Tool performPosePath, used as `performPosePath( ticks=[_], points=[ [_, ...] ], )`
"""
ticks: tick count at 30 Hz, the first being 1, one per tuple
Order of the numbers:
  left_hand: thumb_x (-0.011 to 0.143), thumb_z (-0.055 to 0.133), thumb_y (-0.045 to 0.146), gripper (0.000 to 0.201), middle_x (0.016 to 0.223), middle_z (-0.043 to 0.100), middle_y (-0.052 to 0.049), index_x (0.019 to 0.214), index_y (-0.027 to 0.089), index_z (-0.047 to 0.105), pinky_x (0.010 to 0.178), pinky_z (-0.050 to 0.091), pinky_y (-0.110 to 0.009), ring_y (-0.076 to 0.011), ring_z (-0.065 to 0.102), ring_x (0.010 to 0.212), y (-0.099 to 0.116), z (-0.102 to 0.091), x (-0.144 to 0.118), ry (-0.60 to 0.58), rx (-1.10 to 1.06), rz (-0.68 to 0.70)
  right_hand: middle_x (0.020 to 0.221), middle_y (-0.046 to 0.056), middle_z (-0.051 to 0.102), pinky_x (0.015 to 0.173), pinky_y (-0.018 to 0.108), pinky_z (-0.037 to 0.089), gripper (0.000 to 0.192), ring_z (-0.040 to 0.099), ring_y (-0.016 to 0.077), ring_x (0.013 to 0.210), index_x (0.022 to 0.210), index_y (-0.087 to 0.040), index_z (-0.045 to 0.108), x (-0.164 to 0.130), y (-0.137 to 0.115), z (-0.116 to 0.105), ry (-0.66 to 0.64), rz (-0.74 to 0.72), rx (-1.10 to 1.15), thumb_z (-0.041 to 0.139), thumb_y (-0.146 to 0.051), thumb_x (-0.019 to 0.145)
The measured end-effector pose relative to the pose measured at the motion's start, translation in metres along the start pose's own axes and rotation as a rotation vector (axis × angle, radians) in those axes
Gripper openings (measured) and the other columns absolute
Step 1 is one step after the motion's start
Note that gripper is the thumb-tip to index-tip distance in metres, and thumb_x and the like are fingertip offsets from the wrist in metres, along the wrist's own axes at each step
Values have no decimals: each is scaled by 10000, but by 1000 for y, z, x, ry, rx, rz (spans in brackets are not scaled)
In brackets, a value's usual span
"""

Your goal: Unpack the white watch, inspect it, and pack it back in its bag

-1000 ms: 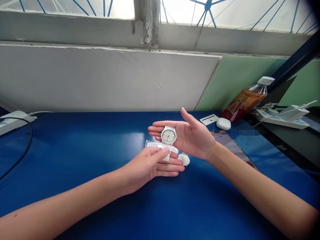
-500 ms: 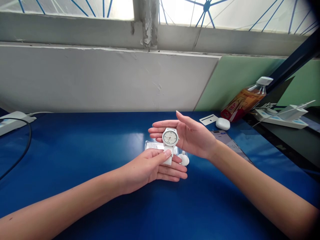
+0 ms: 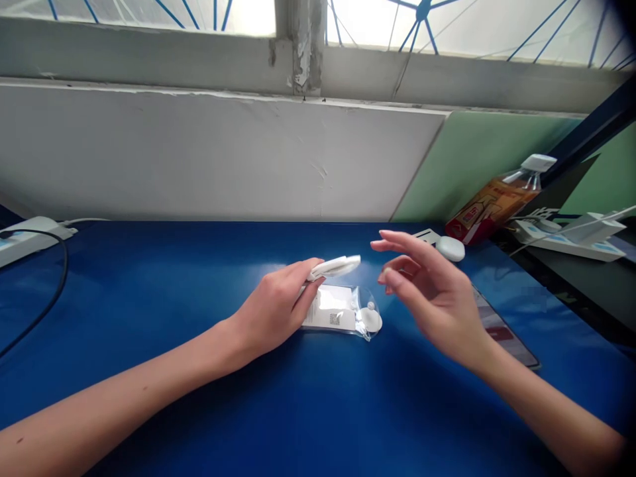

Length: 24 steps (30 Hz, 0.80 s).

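A white wristwatch [image 3: 338, 266] is pinched between the thumb and fingers of my left hand [image 3: 278, 303]. It is turned edge-on, so its dial does not show. Below it on the blue table lies a clear plastic package [image 3: 332, 310] with a white card inside and a round white piece at its right end. My left hand hides the package's left part. To the right, my right hand [image 3: 437, 301] hangs in the air with fingers curved and apart, holding nothing and not touching the watch.
A phone [image 3: 504, 328] lies partly behind my right hand. Farther back are a white earbud case [image 3: 450, 248], a card [image 3: 427, 236] and a drink bottle [image 3: 497, 199]. Power strips stand at the right [image 3: 571, 238] and left [image 3: 34, 238], the left one with a black cable [image 3: 62, 278].
My left hand has turned over, tipping the watch from face-up to edge-on. My right hand has drawn away to the right and curled its fingers. More of the package shows.
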<state>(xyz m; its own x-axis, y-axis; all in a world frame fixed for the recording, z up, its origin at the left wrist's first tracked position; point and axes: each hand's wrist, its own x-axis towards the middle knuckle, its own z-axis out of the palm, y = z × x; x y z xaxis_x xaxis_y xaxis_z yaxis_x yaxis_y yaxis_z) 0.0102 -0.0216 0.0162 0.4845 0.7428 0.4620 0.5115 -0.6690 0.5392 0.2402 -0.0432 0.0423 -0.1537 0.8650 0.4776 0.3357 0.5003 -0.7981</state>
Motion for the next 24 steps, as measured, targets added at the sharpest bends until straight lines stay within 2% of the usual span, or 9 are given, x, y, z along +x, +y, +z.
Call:
performPosePath(
  ticks=[3, 6, 8, 13, 18, 22, 24],
  points=[
    [984, 411, 205, 277, 1139, 670, -121, 1224, 135, 532, 832, 538, -340, -236, 656, 1013, -5, 4, -3, 3, 174, 121, 1292, 69, 550, 720, 294, 568, 419, 630, 133, 803, 1296, -281, 557, -12, 5, 4, -131, -86, -134, 592, -182, 890],
    [974, 406, 162, 280, 1087, 684, -154, 1217, 95, 529, 807, 557, -370, -252, 669, 977, -4, 8, -6, 7, 266, 212, 1292, 90, 560, 764, 293, 577, 417, 635, 181, 977, 1291, -248, 570, -17, 6, 7, -216, -146, -164, 587, -152, 886],
    [970, 412, 148, 277, 1061, 692, -160, 1210, 81, 534, 786, 566, -374, -253, 676, 954, -3, 9, -8, 0, 280, 254, 1267, 95, 585, 785, 302, 579, 417, 618, 209, 1064, 1283, -240, 581, -20, 6, 8, -211, -189, -163, 588, -129, 881],
    [958, 466, 142, 265, 1049, 702, -139, 1207, 94, 545, 796, 571, -362, -242, 681, 953, 0, 12, -9, 34, 246, 301, 1185, 85, 642, 778, 324, 580, 365, 666, 207, 978, 1183, -242, 664, -23, 7, 9, -125, -266, -190, 612, -89, 856],
    [951, 500, 148, 262, 1051, 698, -139, 1201, 92, 555, 813, 562, -359, -241, 675, 960, 1, 14, -9, 65, 233, 352, 1210, 82, 654, 901, 346, 556, 324, 635, 222, 1090, 1162, -234, 682, -23, 6, 12, -118, -173, -153, 617, -125, 864],
    [940, 526, 171, 313, 1076, 691, -117, 1249, 125, 526, 866, 541, -375, -237, 659, 985, 2, 14, -10, 46, 244, 338, 1140, 61, 686, 864, 349, 573, 257, 658, 219, 1036, 1074, -258, 720, -21, 6, 11, -104, -136, -142, 642, -152, 853],
    [926, 558, 235, 405, 1192, 650, -129, 1312, 144, 477, 933, 511, -398, -253, 621, 1085, 2, 13, -11, 4, 248, 276, 1087, 49, 702, 829, 358, 584, 224, 670, 220, 991, 1017, -271, 734, -20, 6, 8, -65, -146, -153, 653, -154, 844]
  ],
)
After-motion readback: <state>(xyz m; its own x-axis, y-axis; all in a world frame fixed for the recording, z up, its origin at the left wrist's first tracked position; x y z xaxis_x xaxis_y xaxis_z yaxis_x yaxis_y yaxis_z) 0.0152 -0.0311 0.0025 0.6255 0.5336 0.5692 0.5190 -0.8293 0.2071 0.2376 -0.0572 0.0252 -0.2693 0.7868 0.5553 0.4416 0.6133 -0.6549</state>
